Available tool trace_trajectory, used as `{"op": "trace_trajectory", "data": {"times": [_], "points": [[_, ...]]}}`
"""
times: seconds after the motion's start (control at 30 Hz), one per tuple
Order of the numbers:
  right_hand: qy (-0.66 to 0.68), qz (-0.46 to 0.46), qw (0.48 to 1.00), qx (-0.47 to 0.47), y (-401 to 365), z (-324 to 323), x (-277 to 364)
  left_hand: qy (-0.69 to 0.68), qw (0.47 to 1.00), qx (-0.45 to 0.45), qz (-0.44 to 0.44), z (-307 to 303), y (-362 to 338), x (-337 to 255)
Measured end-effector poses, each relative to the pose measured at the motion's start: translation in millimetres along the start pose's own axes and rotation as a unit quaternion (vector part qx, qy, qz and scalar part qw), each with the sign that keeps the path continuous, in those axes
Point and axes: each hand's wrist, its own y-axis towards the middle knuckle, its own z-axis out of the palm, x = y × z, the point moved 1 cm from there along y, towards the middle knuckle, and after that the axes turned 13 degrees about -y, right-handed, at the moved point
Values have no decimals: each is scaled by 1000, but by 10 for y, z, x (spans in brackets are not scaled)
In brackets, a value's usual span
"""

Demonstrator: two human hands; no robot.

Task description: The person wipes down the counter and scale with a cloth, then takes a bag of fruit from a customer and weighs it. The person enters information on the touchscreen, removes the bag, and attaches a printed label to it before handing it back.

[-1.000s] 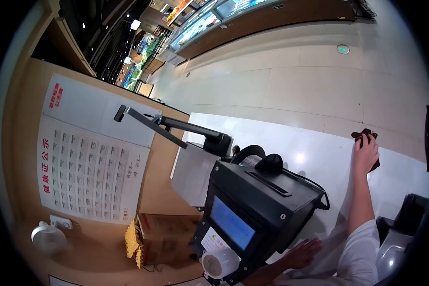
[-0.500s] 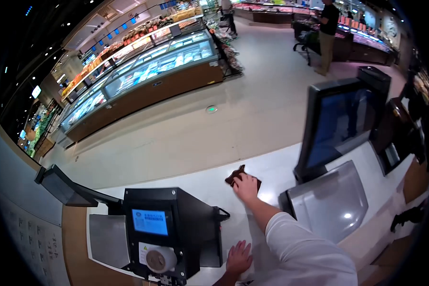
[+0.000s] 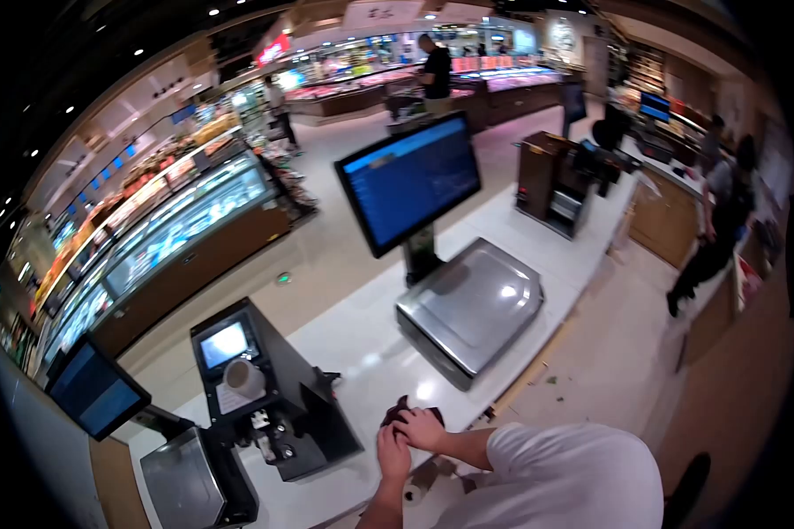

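A dark reddish-brown cloth (image 3: pixel 427 412) is bunched near the counter's front edge, between the black machine and the large metal scale. My right hand (image 3: pixel 422 429) is closed on it. My left hand (image 3: pixel 393 451) touches the right hand and the near side of the cloth, its fingers pressed together; the contact is partly hidden. The black machine (image 3: pixel 304 397) with a small lit screen and a white roll stands to the left. The scale's steel plate (image 3: pixel 476 304) lies to the right.
A blue-screened monitor (image 3: pixel 415 181) rises behind the scale. Another monitor (image 3: pixel 97 388) and scale (image 3: pixel 183 480) stand far left. A brown box-like machine (image 3: pixel 551 185) is further along the counter (image 3: pixel 344 331). People stand beyond the counter and at the right.
The view has turned right. The cloth and my right hand have come back to the counter's near edge, and my left hand, earlier spread flat on the counter, has joined them.
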Motion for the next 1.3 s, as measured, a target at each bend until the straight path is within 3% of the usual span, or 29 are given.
{"op": "trace_trajectory", "data": {"times": [0.13,0.17,0.23,0.27,0.33,0.37,0.4,0.43,0.5,0.53,0.63,0.67,0.7,0.73,0.77,0.83,0.9,1.03,1.07,1.1,1.17,1.2,1.23,1.27,1.3], "points": [[25,-64,997,19,-587,-27,300,24,1000,10,1,-122,-584,3],[38,-53,996,68,-732,-80,372,44,999,28,0,-157,-700,52],[134,-25,988,68,-966,-82,491,-6,992,67,-103,-281,-802,170],[221,34,966,130,-997,-69,502,-31,984,84,-155,-334,-854,243],[381,151,877,252,-1017,-131,466,-155,942,52,-292,-449,-951,449],[474,171,825,256,-1017,-133,432,-216,909,39,-356,-437,-986,548],[565,191,761,257,-1019,-123,411,-177,918,86,-343,-503,-998,341],[650,208,686,253,-1016,-131,406,-284,869,102,-392,-567,-1010,34],[717,182,603,298,-956,-429,387,-478,728,131,-475,-626,-1012,-497],[739,175,563,325,-918,-470,352,-522,699,150,-465,-635,-960,-619],[793,157,470,353,-872,-679,227,-442,808,92,-379,-549,-672,-752],[817,150,427,358,-897,-804,188,-367,875,61,-310,-471,-570,-484],[838,144,382,362,-939,-854,169,-262,927,35,-266,-497,-456,-634],[848,152,382,333,-947,-774,143,-231,951,-18,-204,-483,-348,-617],[873,157,345,308,-984,-711,95,-159,964,-38,-208,-494,-279,-599],[914,165,272,251,-1046,-686,-31,-147,977,-61,-145,-500,-131,-900],[917,178,276,227,-1145,-734,-126,-72,989,-78,-98,-503,-28,-1332],[917,178,295,200,-1193,-882,-260,-73,990,-121,-16,-280,48,-1494],[918,169,305,188,-1164,-833,-316,-14,994,-101,37,-241,45,-1564],[927,137,299,178,-1168,-885,-351,-7,998,-49,28,-199,17,-1647],[940,71,288,168,-1131,-1030,-342,7,988,145,60,-91,-26,-1876],[930,104,324,142,-1040,-913,-310,13,964,240,117,-52,-73,-2062],[915,137,359,118,-955,-883,-282,101,931,321,143,-45,-99,-2102],[896,189,384,116,-918,-844,-312,80,928,348,102,-63,-106,-2160],[868,186,452,92,-907,-913,-353,59,923,374,61,-62,-90,-2191]]}}
